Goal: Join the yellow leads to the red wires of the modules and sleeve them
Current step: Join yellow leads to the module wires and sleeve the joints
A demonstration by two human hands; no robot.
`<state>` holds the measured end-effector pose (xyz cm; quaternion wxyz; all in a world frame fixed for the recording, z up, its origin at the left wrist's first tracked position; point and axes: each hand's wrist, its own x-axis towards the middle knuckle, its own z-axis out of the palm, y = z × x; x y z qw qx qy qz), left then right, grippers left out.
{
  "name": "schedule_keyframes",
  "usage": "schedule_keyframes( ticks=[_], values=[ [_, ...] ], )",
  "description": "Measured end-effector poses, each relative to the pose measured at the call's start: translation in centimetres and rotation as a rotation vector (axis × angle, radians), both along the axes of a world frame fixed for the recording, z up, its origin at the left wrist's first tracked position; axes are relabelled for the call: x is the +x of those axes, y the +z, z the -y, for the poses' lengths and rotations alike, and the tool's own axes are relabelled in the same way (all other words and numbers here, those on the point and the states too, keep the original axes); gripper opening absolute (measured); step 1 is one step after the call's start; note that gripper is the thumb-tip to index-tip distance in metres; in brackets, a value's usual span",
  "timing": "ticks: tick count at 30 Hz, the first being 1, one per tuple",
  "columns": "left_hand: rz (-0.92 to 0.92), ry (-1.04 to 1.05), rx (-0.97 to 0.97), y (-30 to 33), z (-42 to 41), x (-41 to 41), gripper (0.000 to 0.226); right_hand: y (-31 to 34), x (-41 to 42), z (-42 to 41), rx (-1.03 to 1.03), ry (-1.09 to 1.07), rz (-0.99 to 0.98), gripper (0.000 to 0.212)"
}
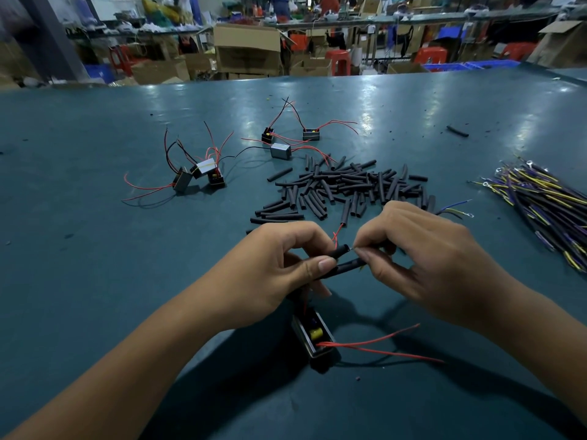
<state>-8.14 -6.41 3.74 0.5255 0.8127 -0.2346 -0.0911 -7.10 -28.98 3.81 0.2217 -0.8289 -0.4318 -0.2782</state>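
Head view. Left hand (279,265): thumb and fingers pinch two black sleeves (341,258) side by side above the tabletop (95,249). Right hand (419,258): fingertips pinch a fine wire end at the mouth of the upper sleeve; a yellow lead (454,211) with a blue partner trails out behind it. A thin red wire (337,231) loops up between the hands.

Module in work (314,336): one, open-topped, lying just below the hands, two red wires (381,346) running right.

Handling, judged: wires light, limp and springy, strands fragile, best taken near the stripped tip; sleeves soft, smooth, apt to slip, best pinched mid-length.

Count: six further modules, three at left (198,176), three behind (281,150). Loose sleeves (343,188): one heap, too many to count. Lead bundle (546,201): one, at right.
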Motion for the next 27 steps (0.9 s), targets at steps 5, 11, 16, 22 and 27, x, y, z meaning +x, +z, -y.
schedule_keyframes(
  ticks=[5, 11, 16, 22, 27],
  values=[
    [0.059, 0.013, 0.021, -0.24, -0.13, 0.09, 0.006, 0.13, -0.03, 0.16, 0.020, -0.038, -0.102, 0.006],
    [-0.013, 0.029, -0.062, -0.44, -0.10, 0.31, 0.020, 0.22, 0.03, 0.04, -0.006, 0.007, -0.084, 0.008],
    [-0.016, -0.005, -0.038, -0.66, -0.09, 0.22, 0.016, -0.02, 0.25, 0.04, -0.026, 0.045, -0.038, 0.010],
    [0.072, 0.019, -0.013, -0.72, -0.09, 0.24, 0.015, 0.35, 0.33, 0.37, -0.020, 0.037, -0.066, 0.012],
    [0.112, -0.003, 0.036, -0.70, -0.11, 0.30, 0.020, 0.79, 0.27, 0.73, -0.033, 0.032, -0.134, 0.012]
  ],
)
